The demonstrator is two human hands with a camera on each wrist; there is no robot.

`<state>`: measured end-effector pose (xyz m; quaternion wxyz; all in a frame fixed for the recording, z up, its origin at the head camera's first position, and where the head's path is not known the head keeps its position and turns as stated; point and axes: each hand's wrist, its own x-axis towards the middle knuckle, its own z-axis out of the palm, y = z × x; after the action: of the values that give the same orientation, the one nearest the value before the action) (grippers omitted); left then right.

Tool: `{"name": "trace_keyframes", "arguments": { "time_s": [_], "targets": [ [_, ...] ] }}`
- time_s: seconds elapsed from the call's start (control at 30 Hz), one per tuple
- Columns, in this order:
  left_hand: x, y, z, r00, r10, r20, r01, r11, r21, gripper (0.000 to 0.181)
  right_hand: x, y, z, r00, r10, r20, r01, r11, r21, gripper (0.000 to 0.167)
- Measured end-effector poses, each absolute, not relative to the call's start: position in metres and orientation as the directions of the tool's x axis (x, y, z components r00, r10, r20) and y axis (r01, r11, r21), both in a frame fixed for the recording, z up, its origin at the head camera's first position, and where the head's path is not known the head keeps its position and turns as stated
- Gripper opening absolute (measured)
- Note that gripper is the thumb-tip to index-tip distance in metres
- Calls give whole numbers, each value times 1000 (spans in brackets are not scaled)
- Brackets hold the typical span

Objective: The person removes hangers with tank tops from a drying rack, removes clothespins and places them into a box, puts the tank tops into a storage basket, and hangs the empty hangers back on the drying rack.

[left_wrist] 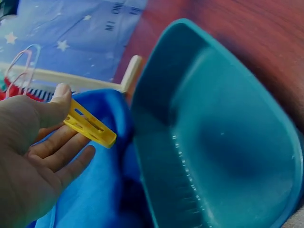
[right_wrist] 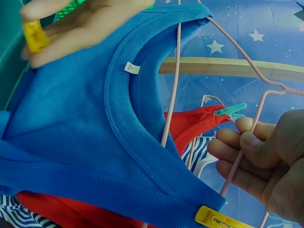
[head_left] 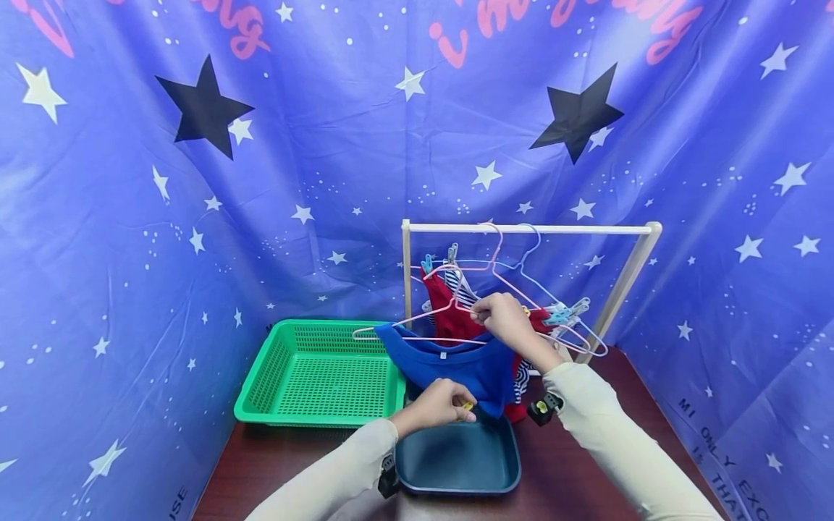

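Observation:
My left hand (head_left: 435, 404) pinches a yellow clothespin (left_wrist: 92, 126) between thumb and fingers, above the dark teal tub and in front of the blue garment. My right hand (head_left: 508, 322) holds the sloping wire of a pink hanger (right_wrist: 230, 178) between thumb and fingers. From that hanger hangs a blue sleeveless top (right_wrist: 71, 123) with a small white label (right_wrist: 132, 68) at its neckline. A second yellow clothespin (right_wrist: 218, 217) is clipped at the strap nearer my right hand. In the right wrist view, no clothespin shows on the other strap.
Behind stands a wooden rack (head_left: 586, 230) with pink and blue hangers carrying a red garment (right_wrist: 190, 126) and striped clothing, fastened with blue and grey clothespins. At left is a green basket (head_left: 326, 420). The dark teal tub (head_left: 456, 463) sits in front on the brown table (head_left: 567, 470).

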<state>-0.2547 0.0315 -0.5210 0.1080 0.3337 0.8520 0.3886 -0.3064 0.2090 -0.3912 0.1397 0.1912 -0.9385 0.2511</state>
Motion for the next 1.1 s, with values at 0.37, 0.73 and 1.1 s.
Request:
{"name": "trace_keyframes", "arguments": {
  "time_s": [0.37, 0.73, 1.1],
  "targets": [
    [-249, 44, -537, -697, 717, 18, 576, 545, 609, 31, -306, 204, -390, -886, -296, 357, -434, 800, -415, 21],
    [-247, 59, -554, -695, 714, -81, 584, 627, 516, 29, -307, 201, -392, -877, -321, 358, -456, 791, -408, 24],
    [-241, 66, -568, -727, 673, -137, 545, 687, 480, 28, -308, 195, -394, -875, -325, 359, -461, 786, -413, 20]
  ]
}}
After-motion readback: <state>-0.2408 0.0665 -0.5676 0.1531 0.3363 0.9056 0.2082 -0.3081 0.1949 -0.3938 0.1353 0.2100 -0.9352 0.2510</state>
